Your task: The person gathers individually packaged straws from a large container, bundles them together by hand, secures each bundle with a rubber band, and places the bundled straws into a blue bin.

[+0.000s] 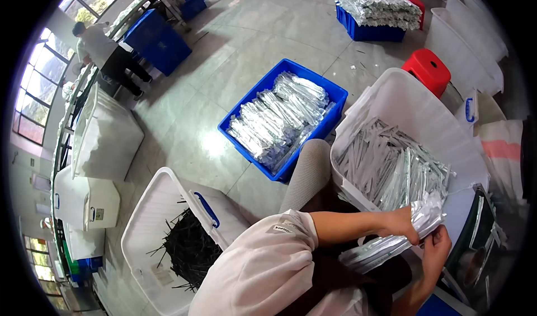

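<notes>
My left hand (400, 225) is closed around a bundle of long, thin silver foil packets (376, 250). The bundle slants over my lap, its upper end by the near rim of a large white bin (349, 106). On the other side of the bundle, my right hand (437, 245) has its fingers bent against the foil near the upper end. Inside the white bin lie loose silver and pale strips (380, 159), some piled crosswise. What the packets contain cannot be seen.
A blue crate (226, 127) ahead holds stacked silver packets. Left of me, a white bin (146, 204) contains black sticks (193, 246). A red stool (428, 72) stands behind the right bin. Farther back are another loaded blue crate (369, 33) and a person (109, 53) beside a long table.
</notes>
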Available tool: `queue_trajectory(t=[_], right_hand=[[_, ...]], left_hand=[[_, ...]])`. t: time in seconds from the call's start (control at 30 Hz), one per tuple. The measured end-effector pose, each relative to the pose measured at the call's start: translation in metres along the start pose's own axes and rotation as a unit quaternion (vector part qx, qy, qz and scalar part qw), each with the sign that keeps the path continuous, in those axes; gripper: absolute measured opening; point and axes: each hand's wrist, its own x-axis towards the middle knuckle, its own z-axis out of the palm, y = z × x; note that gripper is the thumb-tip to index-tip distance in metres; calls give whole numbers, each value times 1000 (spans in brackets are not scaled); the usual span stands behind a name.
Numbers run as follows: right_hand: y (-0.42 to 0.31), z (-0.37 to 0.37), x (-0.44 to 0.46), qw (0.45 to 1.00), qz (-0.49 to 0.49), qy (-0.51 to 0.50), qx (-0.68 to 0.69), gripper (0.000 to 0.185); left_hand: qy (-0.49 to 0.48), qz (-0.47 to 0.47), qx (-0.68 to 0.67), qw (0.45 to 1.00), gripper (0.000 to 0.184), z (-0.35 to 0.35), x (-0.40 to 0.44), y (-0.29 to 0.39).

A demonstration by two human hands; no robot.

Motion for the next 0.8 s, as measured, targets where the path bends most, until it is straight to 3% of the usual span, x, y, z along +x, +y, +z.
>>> queue_trajectory(t=[0.1, 0.13, 0.17, 0.2, 0.23, 0.27, 0.3, 0.33, 0.37, 0.4, 0.47, 0.53, 0.57, 0.6, 0.67, 0.73, 0.8], right_hand=[[22, -14, 18, 998, 11, -42, -37, 17], [8, 3, 26, 999, 23, 15, -24, 20], [32, 0, 44, 990, -45, 53, -123, 20], [116, -17, 69, 987, -112, 81, -80, 20], [97, -9, 68, 991, -97, 88, -38, 13], [75, 0, 66, 992, -82, 96, 5, 7], [59, 17, 57, 968, -114, 150, 168, 9], [79, 5, 42, 977, -60, 154, 137, 13], [73, 7, 21, 964, -84, 125, 221, 16], [61, 13, 6, 930, -94, 50, 351, 18], [40, 23, -13, 839, -79, -3, 539, 17], [19, 23, -7, 783, -125, -9, 609, 11], [11, 20, -6, 805, -87, 69, 582, 28], [6, 17, 4, 887, -165, 24, 431, 40], [9, 17, 16, 974, -187, 59, 114, 42], [-8, 6, 27, 963, -226, -73, 126, 49], [-35, 1, 25, 971, -169, -154, 64, 57]], left_hand=[[-49, -34, -95, 994, 46, -5, -2, -5], [-64, -54, -127, 988, 46, -5, -2, -8], [-130, -106, -174, 970, 43, -8, -2, -12], [-218, -108, -273, 931, 45, -6, -1, -20], [-247, -135, -307, 909, 46, -4, -5, -16], [-242, -152, -262, 922, 56, -19, -1, -33], [-259, -118, -352, 892, 64, -22, -3, -28], [-271, -109, -372, 881, 64, -35, 0, -32], [-230, -118, -363, 895, 56, -38, -1, -32], [-215, -122, -363, 898, 52, -42, -2, -32], [-234, -131, -380, 885, 50, -43, -1, -39], [-256, -145, -377, 879, 49, -35, 3, -40], [-269, -136, -369, 879, 48, -35, 5, -40], [-259, -126, -352, 891, 50, -33, 3, -38], [-210, -126, -275, 930, 49, -28, 3, -35], [-190, -159, -255, 935, 48, -26, 9, -51], [-174, -160, -181, 955, 17, -8, 7, -30]])
